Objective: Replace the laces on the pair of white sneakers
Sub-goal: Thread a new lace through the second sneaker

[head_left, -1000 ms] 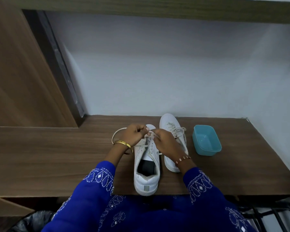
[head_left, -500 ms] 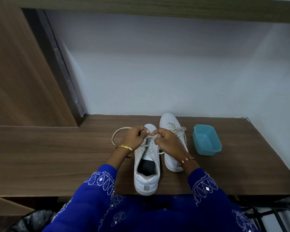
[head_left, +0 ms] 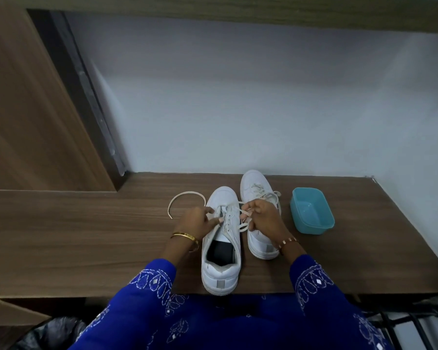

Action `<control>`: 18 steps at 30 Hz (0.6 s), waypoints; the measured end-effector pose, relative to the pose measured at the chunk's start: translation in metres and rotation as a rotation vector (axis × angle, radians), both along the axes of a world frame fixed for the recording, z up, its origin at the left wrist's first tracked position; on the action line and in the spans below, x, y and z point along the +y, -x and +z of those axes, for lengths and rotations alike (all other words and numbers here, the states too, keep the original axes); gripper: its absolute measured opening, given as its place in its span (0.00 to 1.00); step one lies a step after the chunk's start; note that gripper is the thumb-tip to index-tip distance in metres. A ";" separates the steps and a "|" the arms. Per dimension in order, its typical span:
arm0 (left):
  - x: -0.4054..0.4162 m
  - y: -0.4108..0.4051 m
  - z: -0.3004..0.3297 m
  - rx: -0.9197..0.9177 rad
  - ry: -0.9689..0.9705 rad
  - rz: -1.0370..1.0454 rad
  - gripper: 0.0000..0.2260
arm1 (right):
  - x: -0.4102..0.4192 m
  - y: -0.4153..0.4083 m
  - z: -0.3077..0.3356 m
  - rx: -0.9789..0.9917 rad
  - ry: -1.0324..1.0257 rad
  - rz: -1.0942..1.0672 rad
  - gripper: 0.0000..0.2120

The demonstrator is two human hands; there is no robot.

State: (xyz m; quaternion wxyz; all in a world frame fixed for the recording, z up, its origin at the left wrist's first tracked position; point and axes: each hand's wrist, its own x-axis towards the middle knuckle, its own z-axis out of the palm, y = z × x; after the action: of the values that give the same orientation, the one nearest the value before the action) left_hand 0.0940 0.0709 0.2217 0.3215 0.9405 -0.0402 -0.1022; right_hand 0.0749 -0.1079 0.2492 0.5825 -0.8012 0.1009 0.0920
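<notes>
Two white sneakers stand side by side on the wooden desk (head_left: pixel 86 236), toes away from me. The near sneaker (head_left: pixel 221 251) is partly laced; the far sneaker (head_left: pixel 257 198) is laced. My left hand (head_left: pixel 196 222) pinches the cream lace at the left eyelets of the near sneaker. My right hand (head_left: pixel 264 215) pinches the other lace end (head_left: pixel 240 210) over its right side. The loose part of the lace (head_left: pixel 185 195) curves across the desk to the left of the shoe.
A light blue plastic tub (head_left: pixel 311 210) sits right of the sneakers. A wall rises behind the desk, with a wooden panel at the left. A black bag (head_left: pixel 51 332) and a dark rack (head_left: pixel 402 324) lie below the desk edge.
Both hands have drawn back toward me and apart, from the toe end to the middle eyelets. The lace now crosses the near sneaker between them.
</notes>
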 end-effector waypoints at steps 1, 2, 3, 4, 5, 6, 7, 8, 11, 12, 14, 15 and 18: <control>0.000 -0.001 0.002 -0.019 0.004 0.000 0.14 | 0.000 0.000 -0.002 0.003 0.006 0.006 0.15; 0.000 -0.002 0.005 -0.046 0.010 0.004 0.12 | 0.001 0.000 -0.002 0.000 0.020 0.008 0.15; 0.001 -0.003 0.007 -0.078 0.019 0.024 0.10 | 0.003 0.000 -0.002 -0.006 0.031 0.004 0.15; 0.002 -0.005 0.009 -0.110 0.031 0.069 0.10 | 0.005 0.000 -0.002 -0.013 0.037 -0.004 0.14; 0.004 -0.008 0.011 -0.141 0.062 0.144 0.11 | 0.007 -0.001 -0.001 -0.019 0.037 -0.010 0.14; 0.008 -0.010 0.013 -0.162 0.107 0.239 0.13 | 0.008 -0.002 0.000 -0.022 0.037 -0.008 0.13; 0.012 -0.012 0.013 -0.171 0.146 0.324 0.13 | 0.009 -0.002 0.000 -0.024 0.036 -0.002 0.13; 0.016 -0.015 0.012 -0.162 0.168 0.379 0.12 | 0.010 -0.003 -0.001 -0.027 0.037 0.010 0.11; 0.027 -0.020 0.000 -0.091 0.132 0.380 0.08 | 0.014 -0.005 -0.006 -0.058 0.074 0.035 0.05; 0.028 -0.020 -0.004 -0.083 0.118 0.372 0.05 | 0.015 -0.007 -0.009 -0.069 0.089 0.034 0.06; 0.026 -0.016 -0.011 -0.120 0.063 0.361 0.04 | 0.019 -0.011 -0.014 -0.077 0.115 0.023 0.07; 0.023 -0.013 -0.012 -0.174 0.029 0.353 0.06 | 0.021 -0.014 -0.017 -0.072 0.138 0.027 0.08; 0.011 -0.002 -0.010 -0.257 0.105 0.254 0.01 | 0.029 -0.017 -0.021 -0.049 0.208 0.047 0.10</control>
State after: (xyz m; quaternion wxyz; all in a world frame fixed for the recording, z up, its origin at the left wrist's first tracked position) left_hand 0.0965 0.0817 0.2119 0.3726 0.9253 0.0327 0.0626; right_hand 0.0917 -0.0792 0.2282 0.4961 -0.8616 0.0768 0.0748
